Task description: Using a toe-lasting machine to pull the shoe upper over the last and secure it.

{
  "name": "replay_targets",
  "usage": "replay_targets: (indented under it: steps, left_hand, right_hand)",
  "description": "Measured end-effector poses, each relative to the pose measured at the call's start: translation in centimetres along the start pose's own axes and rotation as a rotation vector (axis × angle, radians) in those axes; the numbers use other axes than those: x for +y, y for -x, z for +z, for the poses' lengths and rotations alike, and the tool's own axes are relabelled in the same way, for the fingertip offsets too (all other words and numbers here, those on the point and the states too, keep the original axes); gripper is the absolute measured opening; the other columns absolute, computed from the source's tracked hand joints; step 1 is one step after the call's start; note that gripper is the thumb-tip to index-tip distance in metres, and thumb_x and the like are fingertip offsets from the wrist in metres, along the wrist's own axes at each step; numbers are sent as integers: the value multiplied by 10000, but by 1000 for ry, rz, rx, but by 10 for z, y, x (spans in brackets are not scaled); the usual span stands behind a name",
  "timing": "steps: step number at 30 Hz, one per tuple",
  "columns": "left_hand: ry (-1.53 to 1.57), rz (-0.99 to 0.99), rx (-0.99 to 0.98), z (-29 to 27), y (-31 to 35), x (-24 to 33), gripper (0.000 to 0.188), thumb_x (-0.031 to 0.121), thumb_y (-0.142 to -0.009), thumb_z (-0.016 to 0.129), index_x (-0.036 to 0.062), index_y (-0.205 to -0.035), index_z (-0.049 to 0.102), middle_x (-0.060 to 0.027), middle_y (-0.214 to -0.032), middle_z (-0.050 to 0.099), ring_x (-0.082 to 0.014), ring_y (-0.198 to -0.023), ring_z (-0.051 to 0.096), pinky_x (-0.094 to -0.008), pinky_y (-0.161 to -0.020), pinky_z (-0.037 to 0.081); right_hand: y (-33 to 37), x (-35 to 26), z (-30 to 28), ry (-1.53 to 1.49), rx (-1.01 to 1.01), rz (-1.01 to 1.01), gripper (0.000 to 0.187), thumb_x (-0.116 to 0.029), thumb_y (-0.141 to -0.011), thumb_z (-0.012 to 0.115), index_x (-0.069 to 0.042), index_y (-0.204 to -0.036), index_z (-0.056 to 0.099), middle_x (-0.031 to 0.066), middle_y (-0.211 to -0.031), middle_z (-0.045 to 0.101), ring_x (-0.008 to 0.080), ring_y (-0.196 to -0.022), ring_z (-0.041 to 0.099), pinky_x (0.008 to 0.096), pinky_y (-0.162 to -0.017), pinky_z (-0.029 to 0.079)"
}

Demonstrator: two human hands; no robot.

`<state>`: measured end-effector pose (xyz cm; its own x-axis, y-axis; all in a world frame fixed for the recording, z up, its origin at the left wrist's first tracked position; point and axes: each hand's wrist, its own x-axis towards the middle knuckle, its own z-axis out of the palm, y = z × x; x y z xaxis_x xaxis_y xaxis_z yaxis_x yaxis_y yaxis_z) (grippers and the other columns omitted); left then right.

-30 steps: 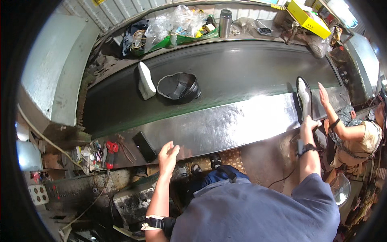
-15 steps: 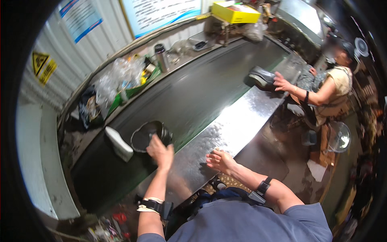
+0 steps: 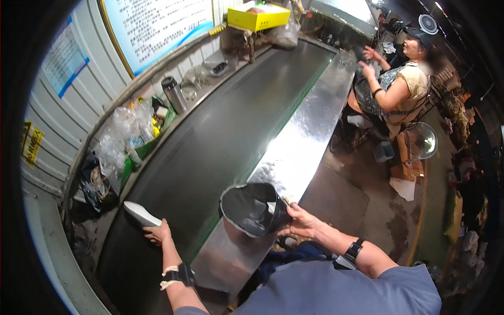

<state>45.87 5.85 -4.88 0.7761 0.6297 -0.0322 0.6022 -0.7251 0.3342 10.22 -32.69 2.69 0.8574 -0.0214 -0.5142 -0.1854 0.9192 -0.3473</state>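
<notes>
My left hand [image 3: 159, 232] is closed around the near end of a long white piece [image 3: 140, 213] shaped like a shoe sole, low over the left part of the dark belt. My right hand [image 3: 302, 220] grips the right rim of a black boot [image 3: 247, 212], fingers partly hidden behind it. The boot's wide opening faces up toward me, and folded dark material shows inside. It is held over the shiny metal ledge [image 3: 226, 257] along the belt's near side.
The dark conveyor belt [image 3: 210, 142] runs away to the upper right. Along its far side lie plastic bags [image 3: 121, 131], a steel flask [image 3: 174, 94] and a yellow box [image 3: 258, 17]. A co-worker [image 3: 399, 86] sits at the far right, hands raised near a dark object.
My left hand has gone from beside the boot to the white piece and grasped it. The boot has come off the belt into my right hand. The co-worker's shoe has left the ledge.
</notes>
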Motion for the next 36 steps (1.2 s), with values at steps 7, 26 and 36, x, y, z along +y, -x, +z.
replay_targets:
  steps: [7,26,36]
  left_hand:
    - [187,140,-244,-17,19,-33,1009,269,-738,821,278,-1572,255,-301,-1391,438,-460,-1317,423,-521,-1107,375]
    - [288,1561,-314,-99,377,-34,226,310,-718,802,233,-918,728,-41,-1213,537,-258,-1182,452,-468,-984,304]
    - [576,1034,-726,-218,249,87,406,182,-797,813,-6,-1130,677,-115,-939,732,-192,-829,677,-331,-786,533]
  right_hand:
    - [9,-2,-16,-36,154,-7,518,-329,-957,677,-234,-1407,438,48,-1367,556,285,-1248,564,588,-979,502]
    - [-11,-82,-47,44,4,48,189,-259,-881,712,-132,-992,626,26,-860,579,212,-813,575,392,-756,508]
    - [56,-84,15,258,-210,108,200,-297,-916,715,-141,-1037,678,-28,-753,605,140,-678,552,284,-666,454]
